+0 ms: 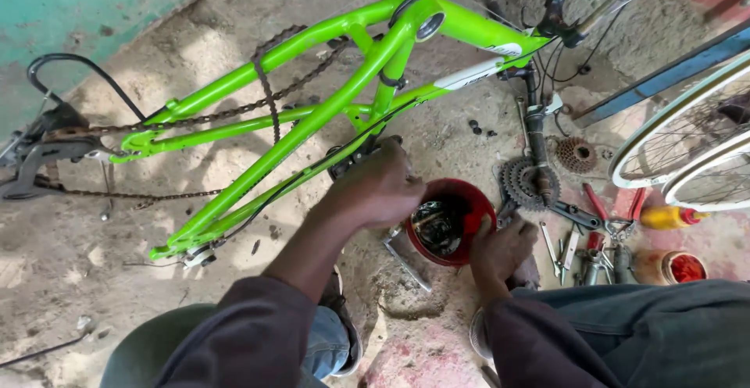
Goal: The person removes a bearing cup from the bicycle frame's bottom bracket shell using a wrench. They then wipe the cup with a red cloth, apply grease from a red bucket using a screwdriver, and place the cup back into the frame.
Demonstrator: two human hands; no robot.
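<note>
A bright green bicycle frame [312, 114] lies on the dirt ground, its loose chain [266, 91] draped over the stays. My left hand [379, 189] is at the frame's bottom bracket with its back to the camera. The fingers curl down out of sight, so whatever they hold is hidden. Just right of it stands a red bowl [473, 200] filled with dark, greasy metal parts. My right hand [504, 251] grips the bowl's near right rim. A metal wrench [406, 261] lies on the ground between my hands.
A crankset with chainrings [527, 181] and a rusty sprocket cluster [576, 153] lie right of the bowl. Pliers and small tools [594, 236], a yellow bottle [668, 218] and an orange cup [680, 267] sit further right. Two wheels [687, 138] lean at the right edge. A derailleur [39, 153] lies far left.
</note>
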